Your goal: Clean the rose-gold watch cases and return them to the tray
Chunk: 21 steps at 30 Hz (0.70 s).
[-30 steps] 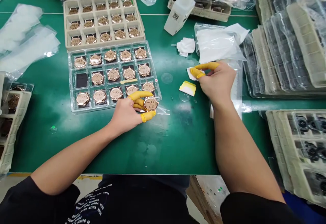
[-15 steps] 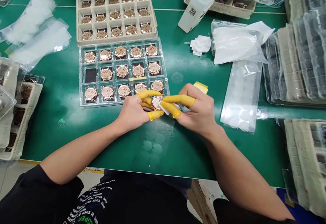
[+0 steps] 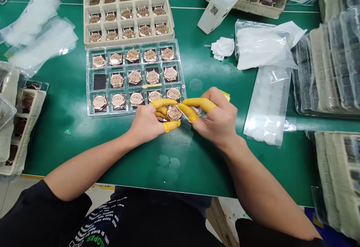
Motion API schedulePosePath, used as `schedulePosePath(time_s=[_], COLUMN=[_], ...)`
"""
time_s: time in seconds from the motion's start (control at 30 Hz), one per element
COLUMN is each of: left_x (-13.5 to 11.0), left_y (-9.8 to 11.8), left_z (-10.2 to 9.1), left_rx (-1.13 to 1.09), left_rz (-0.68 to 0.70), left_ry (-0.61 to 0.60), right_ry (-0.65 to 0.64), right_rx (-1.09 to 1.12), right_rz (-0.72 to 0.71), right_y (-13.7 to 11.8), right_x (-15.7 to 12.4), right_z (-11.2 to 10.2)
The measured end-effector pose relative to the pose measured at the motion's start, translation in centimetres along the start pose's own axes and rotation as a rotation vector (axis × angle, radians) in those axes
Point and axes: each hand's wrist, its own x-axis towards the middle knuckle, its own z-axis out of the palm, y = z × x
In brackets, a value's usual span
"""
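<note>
My left hand [image 3: 144,123], with yellow finger cots, is closed around the edge of a rose-gold watch case [image 3: 174,113]. The engraved back of the case faces up. My right hand [image 3: 219,117], also in yellow finger cots, pinches a folded white cloth [image 3: 198,110] at the right side of the case. Most of the cloth is hidden behind the fingers. Just beyond both hands lies a clear plastic tray [image 3: 89,89] of similar watch cases, with one vacant compartment at its left. A pale yellow strip [image 3: 152,86] rests across the tray.
A beige tray [image 3: 172,36] of watch cases adjoins the clear one. Behind my right hand are a white bottle [image 3: 215,12], a crumpled white wipe [image 3: 222,48] and plastic bags [image 3: 260,48]. Stacked trays [image 3: 323,71] line the right side; more trays [image 3: 39,108] stand at left.
My right hand has drawn the cloth slightly up and to the right, off the case back, so its engraving now shows. My left hand stays almost still around the case.
</note>
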Motion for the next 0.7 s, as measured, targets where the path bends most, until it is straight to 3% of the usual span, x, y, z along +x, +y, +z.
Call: schedulePosePath(time_s=[0.37, 0.5, 0.6, 0.7], left_x=[0.02, 0.09, 0.1, 0.08], left_y=[-0.2, -0.22, -0.25, -0.28], left_z=[-0.11, -0.09, -0.09, -0.08], left_rx=[-0.02, -0.038, -0.029, -0.024], left_rz=[-0.011, -0.023, -0.022, -0.016], left_ry=[-0.026, 0.002, -0.017, -0.031], right_ry=[-0.013, 0.008, -0.037, -0.07], right_rx=[0.126, 0.088, 0.099, 0.046], right_rz=[-0.059, 0.03, -0.004, 0.069], right_y=[-0.71, -0.58, -0.46, -0.55], right_x=[0.07, -0.1, -0.33, -0.48], right_z=[0.36, 0.38, 0.28, 0.27])
